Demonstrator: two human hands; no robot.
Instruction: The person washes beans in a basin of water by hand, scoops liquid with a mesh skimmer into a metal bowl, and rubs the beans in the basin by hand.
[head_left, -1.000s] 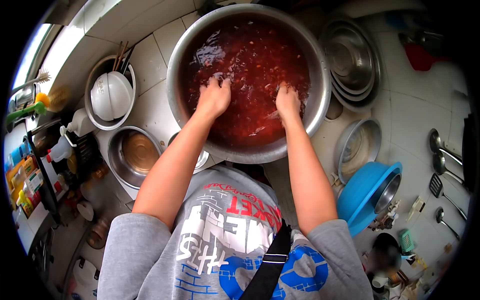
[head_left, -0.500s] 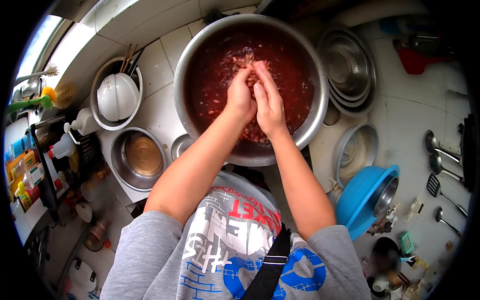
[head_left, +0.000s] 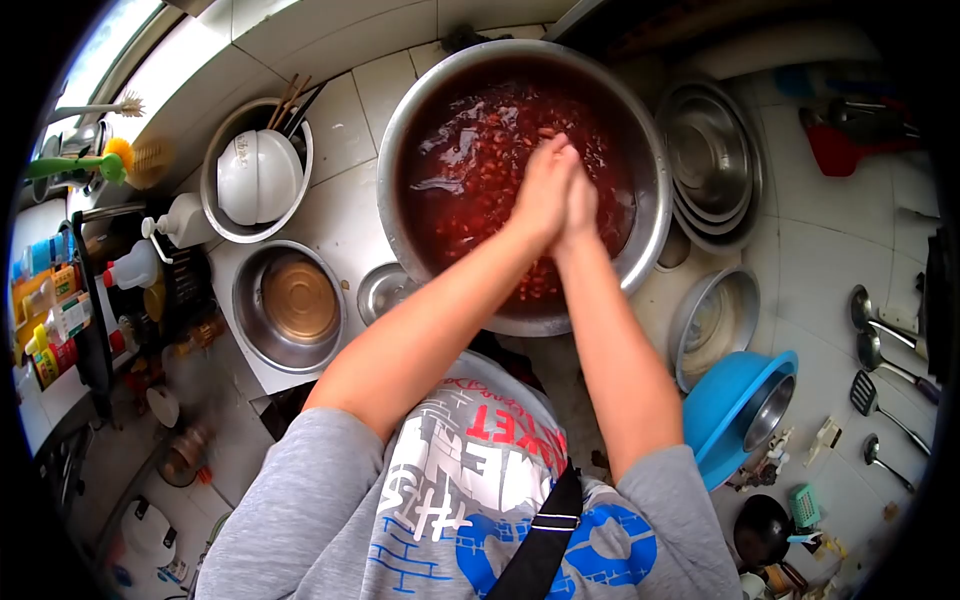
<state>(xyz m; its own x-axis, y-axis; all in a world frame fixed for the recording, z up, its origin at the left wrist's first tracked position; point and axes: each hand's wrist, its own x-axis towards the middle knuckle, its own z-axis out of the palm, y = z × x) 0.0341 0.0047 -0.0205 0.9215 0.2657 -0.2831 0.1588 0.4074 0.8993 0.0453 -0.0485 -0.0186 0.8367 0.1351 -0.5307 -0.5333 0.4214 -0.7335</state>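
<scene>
A large metal basin (head_left: 648,240) holds dark red water with many reddish peanuts (head_left: 490,135) in it. Above the water, right of the basin's middle, my left hand (head_left: 545,190) and my right hand (head_left: 582,205) are pressed palm to palm. Their fingers point toward the far side. A few peanuts show at the fingertips; whatever lies between the palms is hidden.
Left of the basin stand a bowl pot (head_left: 208,190) with white bowls and chopsticks, and a steel pot (head_left: 240,310). Stacked steel bowls (head_left: 745,190), a metal bowl (head_left: 750,310) and a blue basin (head_left: 715,410) are on the right. Ladles (head_left: 885,360) hang farther right.
My hands have gone from cupped, with peanuts between them, to pressed together. In view, the basin and the hands sit farther right, as the head has turned slightly.
</scene>
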